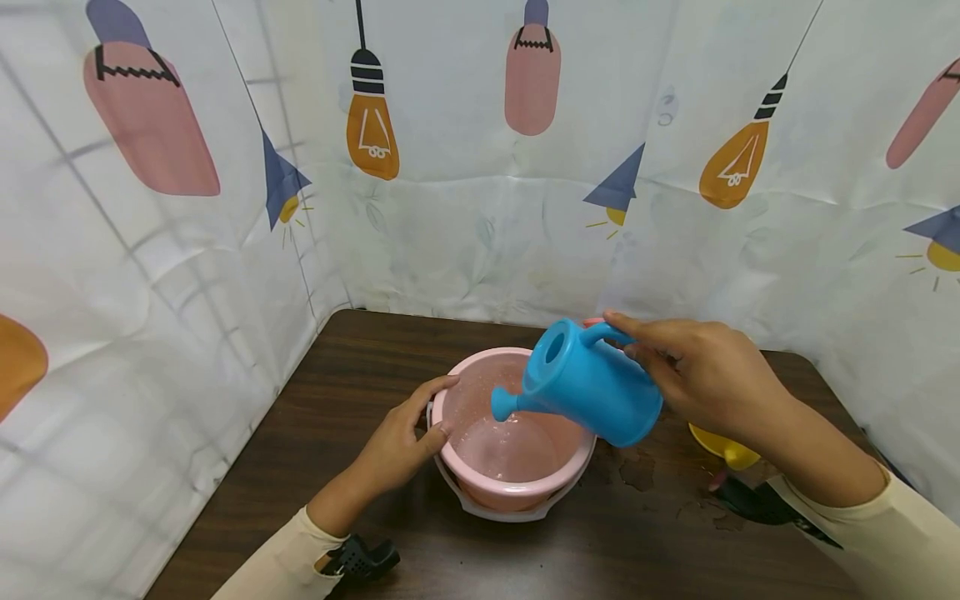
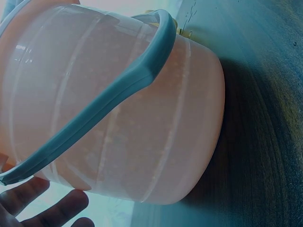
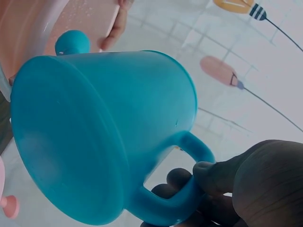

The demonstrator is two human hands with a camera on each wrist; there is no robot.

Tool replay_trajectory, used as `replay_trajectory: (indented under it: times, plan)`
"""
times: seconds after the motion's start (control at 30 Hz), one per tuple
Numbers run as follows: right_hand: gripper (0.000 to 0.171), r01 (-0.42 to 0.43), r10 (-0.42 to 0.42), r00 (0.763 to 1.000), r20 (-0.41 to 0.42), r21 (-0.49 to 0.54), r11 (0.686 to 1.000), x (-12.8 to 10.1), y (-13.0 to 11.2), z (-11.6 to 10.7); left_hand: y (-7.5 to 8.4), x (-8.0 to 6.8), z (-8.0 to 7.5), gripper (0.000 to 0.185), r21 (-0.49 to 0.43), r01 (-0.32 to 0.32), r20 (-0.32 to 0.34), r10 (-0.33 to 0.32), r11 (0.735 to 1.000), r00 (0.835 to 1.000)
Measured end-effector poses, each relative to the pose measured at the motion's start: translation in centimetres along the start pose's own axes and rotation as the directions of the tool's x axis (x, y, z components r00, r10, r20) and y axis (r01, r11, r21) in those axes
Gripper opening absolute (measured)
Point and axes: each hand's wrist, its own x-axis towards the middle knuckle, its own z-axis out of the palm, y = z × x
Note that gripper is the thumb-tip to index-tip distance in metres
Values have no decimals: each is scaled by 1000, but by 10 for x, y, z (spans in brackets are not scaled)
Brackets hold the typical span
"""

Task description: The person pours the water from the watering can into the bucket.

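Observation:
My right hand [image 1: 697, 362] grips the handle of a blue toy watering can [image 1: 600, 383], its thumb and fingers wrapped round it in the right wrist view. The can is tilted, with its round spout head [image 1: 504, 404] pointing down over the mouth of a pink bucket [image 1: 517, 482]. My left hand [image 1: 401, 442] holds the bucket's left rim, fingertips and thumb at the edge. Some of its fingers [image 2: 61, 208] extend beside the bucket wall in the left wrist view. A pale carry handle [image 1: 510, 514] hangs down the bucket's near side. Droplets show on the inner wall.
A yellow item [image 1: 727, 448] lies on the dark wooden table [image 1: 337, 379], partly hidden by the right forearm. Behind the can a bit of a pink object [image 1: 592, 322] shows. Wet spots [image 1: 637, 471] mark the table at right. A printed curtain [image 1: 465, 233] encloses the back and sides.

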Motion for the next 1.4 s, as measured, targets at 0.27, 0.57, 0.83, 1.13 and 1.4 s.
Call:
replay_trajectory:
  times: [0.27,0.57,0.83,1.13,1.4]
  plan:
    - [55,19,-19,1000,-5,-10,1000,3,-3,0,0,0,0,57,9,-7,-3,7,1000,1000]
    - [53,38,-38,999,19,-14,999,8,-6,-1,-1,0,0,57,14,-1,2,1,1000,1000]
    - [50,28,-28,999,43,-14,999,12,-9,-1,0,0,0,57,19,4,1,-4,1000,1000]
    - [50,20,-19,998,65,-14,1000,15,-10,-1,1,-1,0,57,7,10,3,-10,1000,1000]
    - [49,34,-33,998,51,-20,999,18,-11,1,-1,-1,0,57,3,3,3,-3,1000,1000]
